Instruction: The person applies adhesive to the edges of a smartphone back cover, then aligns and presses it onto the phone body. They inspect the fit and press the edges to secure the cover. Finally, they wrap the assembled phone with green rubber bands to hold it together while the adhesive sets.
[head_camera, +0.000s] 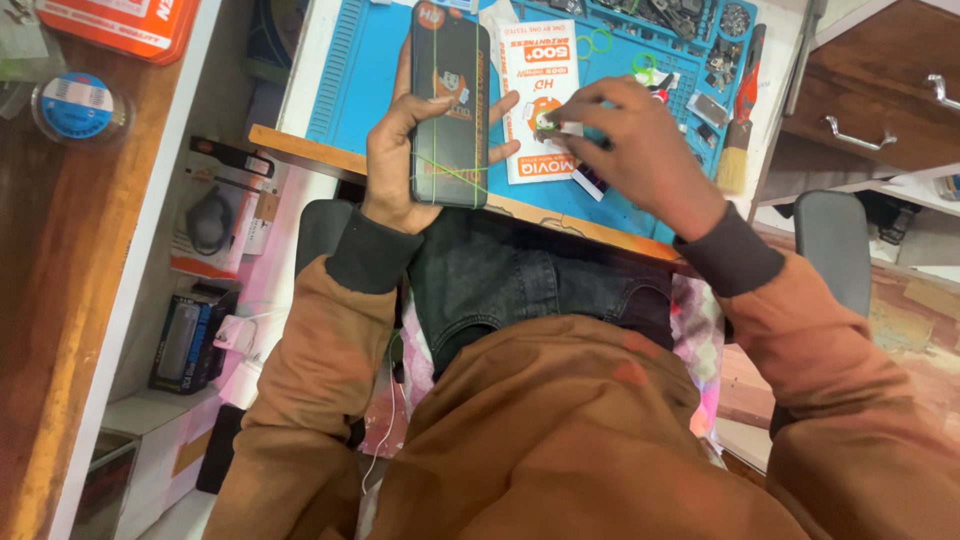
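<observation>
We held the dark phone screen (450, 105) upright in our left hand (400, 150), fingers wrapped round its long edges so the glass face stayed free and turned toward us, raised just over the near edge of the blue work mat (370, 70). Thin green lines crossed its surface; what they were we could not tell. Our right hand (620, 140) hovered just beside it, thumb and fingertips pinched on a small pale tab (560, 126), apparently a bit of film or sticker, kept close to the screen where both could be seen together. Under that hand lay a white and orange packet (537, 75), flat on the mat and within easy reach. A brush (738, 130) with a red handle rested at the mat's right side, near trays of small parts (690, 20). The mat covered a wooden bench (300, 148); white shelving (150, 300) on the left carried boxed accessories, and a drawer unit (880, 90) with metal handles stood on the right.
</observation>
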